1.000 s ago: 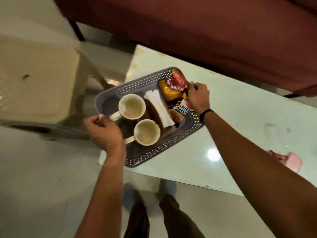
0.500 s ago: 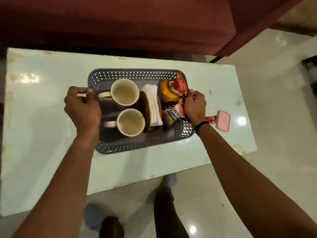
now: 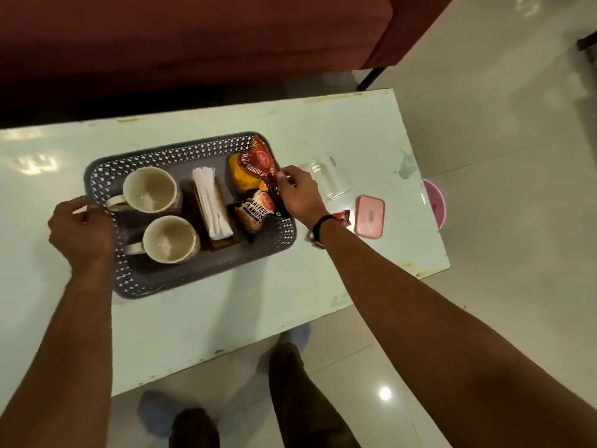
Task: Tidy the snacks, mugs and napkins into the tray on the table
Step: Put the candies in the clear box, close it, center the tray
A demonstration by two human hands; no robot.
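the tray has been brought round from the worktop's corner, where it was carried a second ago, and is now set flat at centre-left of the frame. the left hand is kept curled shut on the tray's left rim; the right hand has been loosened from the right rim, its fingertips pinched on the red snack packet. both mugs are seen inside, with the napkins standing in their holder and the peanut packet beside (everything named looks loaded). the task is judged nearly done, with only the snacks left to settle.

the worktop is pale green and glossy, with scuffed edges. a pink case lies at right, apart from the tray. a maroon sofa fills the top of the frame; a shiny tiled floor lies to the right.
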